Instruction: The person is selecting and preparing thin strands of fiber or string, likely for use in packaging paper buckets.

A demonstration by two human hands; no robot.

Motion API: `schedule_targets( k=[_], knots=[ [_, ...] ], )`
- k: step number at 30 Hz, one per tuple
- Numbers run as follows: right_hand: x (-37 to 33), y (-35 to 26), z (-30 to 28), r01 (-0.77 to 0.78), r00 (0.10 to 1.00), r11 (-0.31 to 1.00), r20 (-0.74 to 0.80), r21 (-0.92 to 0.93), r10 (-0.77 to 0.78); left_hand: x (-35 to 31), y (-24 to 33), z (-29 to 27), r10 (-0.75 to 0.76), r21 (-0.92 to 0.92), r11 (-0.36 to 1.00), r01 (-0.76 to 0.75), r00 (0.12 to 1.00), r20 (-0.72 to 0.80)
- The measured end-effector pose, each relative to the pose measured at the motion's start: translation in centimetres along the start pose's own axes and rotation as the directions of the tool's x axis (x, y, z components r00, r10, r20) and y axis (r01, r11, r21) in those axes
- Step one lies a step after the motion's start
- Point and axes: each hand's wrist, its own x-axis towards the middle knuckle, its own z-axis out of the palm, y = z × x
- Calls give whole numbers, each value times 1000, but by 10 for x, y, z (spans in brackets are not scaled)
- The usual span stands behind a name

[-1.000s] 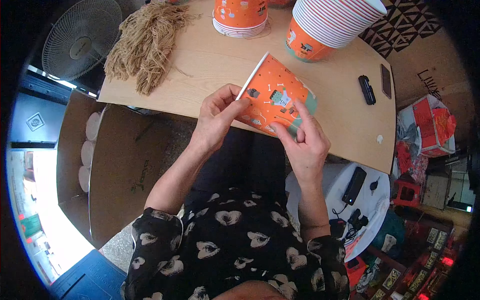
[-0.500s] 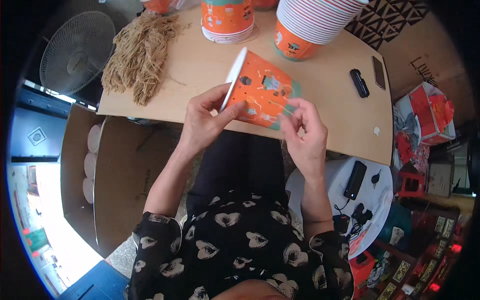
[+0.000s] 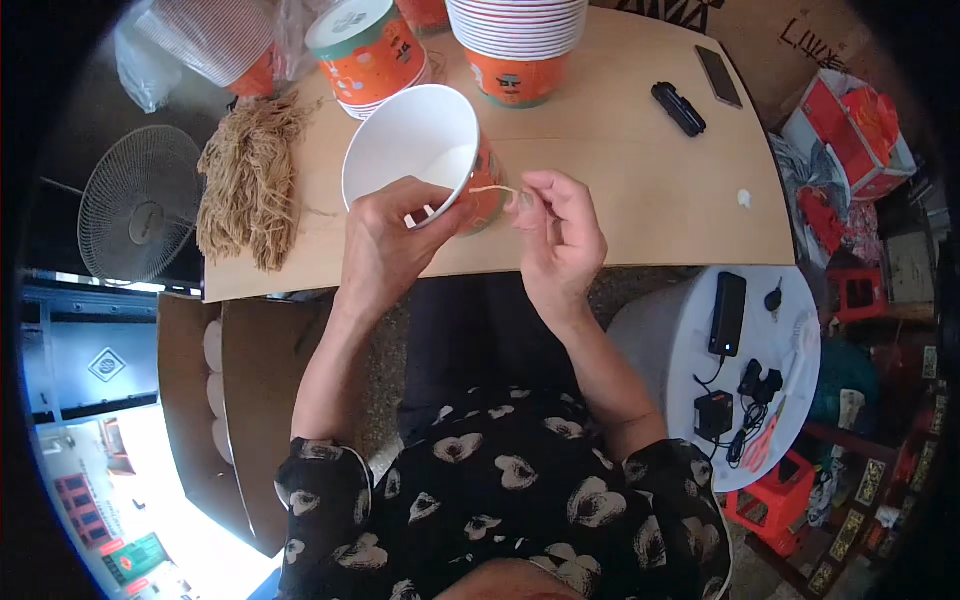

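My left hand (image 3: 385,235) grips the rim of an orange paper bucket (image 3: 400,140), thumb outside and fingers inside. The bucket tilts so that its white inside faces up toward me. Between the thumb and forefinger of my right hand (image 3: 562,235) is a thin tan cord (image 3: 492,188), held near its end. The cord runs to the bucket's side close to the rim; how it is fastened there I cannot make out. A heap of similar tan cords (image 3: 245,190) lies on the left of the wooden table (image 3: 640,200).
Behind the bucket stand an upside-down bucket stack (image 3: 375,65) and an upright one (image 3: 515,80). A black device (image 3: 679,108) and a phone (image 3: 718,76) lie at the far right. Left are a fan (image 3: 145,200) and a cardboard box (image 3: 270,400); right, a white round surface (image 3: 680,420) with chargers.
The bucket has turned from lying sideways to showing its opening, and moved left. My right hand has moved from near the bucket's base to beside its rim, with the cord pinched.
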Motion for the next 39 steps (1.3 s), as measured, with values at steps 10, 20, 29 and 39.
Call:
schedule_targets(
  k=[10, 20, 29, 39],
  knots=[
    [-4, 17, -10, 228, 948, 936, -158, -268, -276, 10, 11, 12, 29, 98, 995, -34, 998, 47],
    [-4, 20, -10, 193, 965, 952, -132, -237, -228, 9, 13, 16, 19, 110, 994, -25, 999, 51],
    [-8, 28, -10, 208, 957, 952, -152, -226, -246, 9, 17, 14, 16, 119, 993, -23, 998, 57],
    [-3, 22, -13, 184, 972, 937, -90, -296, -219, 10, 20, 18, 10, 142, 990, -18, 999, 53]
  ],
)
